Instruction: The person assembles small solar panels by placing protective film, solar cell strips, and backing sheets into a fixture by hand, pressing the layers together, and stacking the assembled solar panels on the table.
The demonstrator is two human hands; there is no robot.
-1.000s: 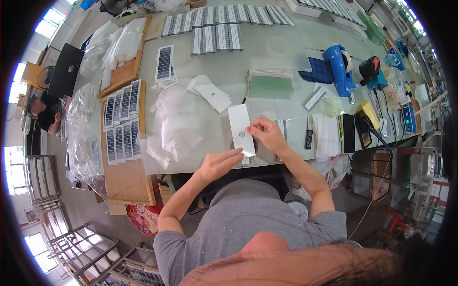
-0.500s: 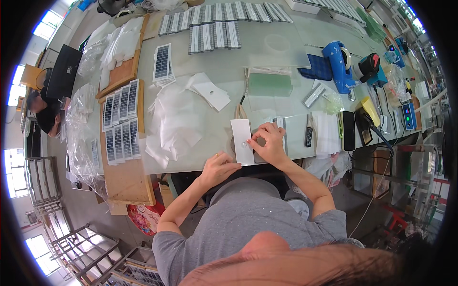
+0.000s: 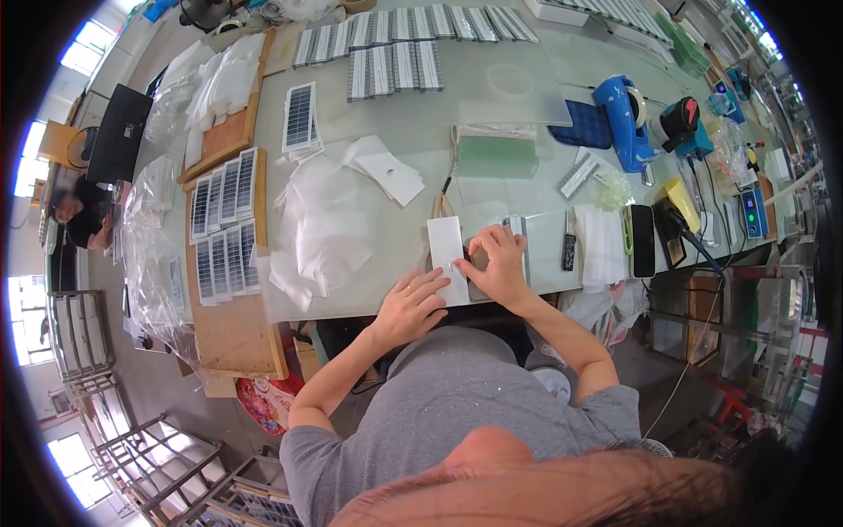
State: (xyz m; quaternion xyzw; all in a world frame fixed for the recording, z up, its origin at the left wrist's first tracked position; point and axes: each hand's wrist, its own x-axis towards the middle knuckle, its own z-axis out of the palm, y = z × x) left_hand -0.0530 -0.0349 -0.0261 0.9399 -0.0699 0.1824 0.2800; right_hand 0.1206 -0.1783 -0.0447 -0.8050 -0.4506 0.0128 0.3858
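A narrow white card (image 3: pixel 446 239) lies upright in view at the table's near edge, with a small mark around its middle. My left hand (image 3: pixel 411 306) has its fingers stretched out and apart, the tips at the card's lower left side. My right hand (image 3: pixel 499 268) is curled, its thumb and forefinger bent into a loop over the card's right edge. Whatever is in that pinch is too small to make out. A tan strap-like loop (image 3: pixel 442 205) shows just beyond the card. Beside my right hand, a grey-and-white strip (image 3: pixel 516 228) is partly covered.
White sheets (image 3: pixel 325 220) and cut cards (image 3: pixel 386 171) lie left, near wooden boards (image 3: pixel 237 338) bearing dark-panelled cards. A green block (image 3: pixel 498 156) sits ahead. Rightward are a black marker-like object (image 3: pixel 569 252), a phone (image 3: pixel 643 241) and a blue tape dispenser (image 3: pixel 622 127). Another person (image 3: pixel 86 215) is far left.
My left hand has moved slightly up and right, its fingers spreading over the card's lower part. My right hand stays almost in place at the card's edge.
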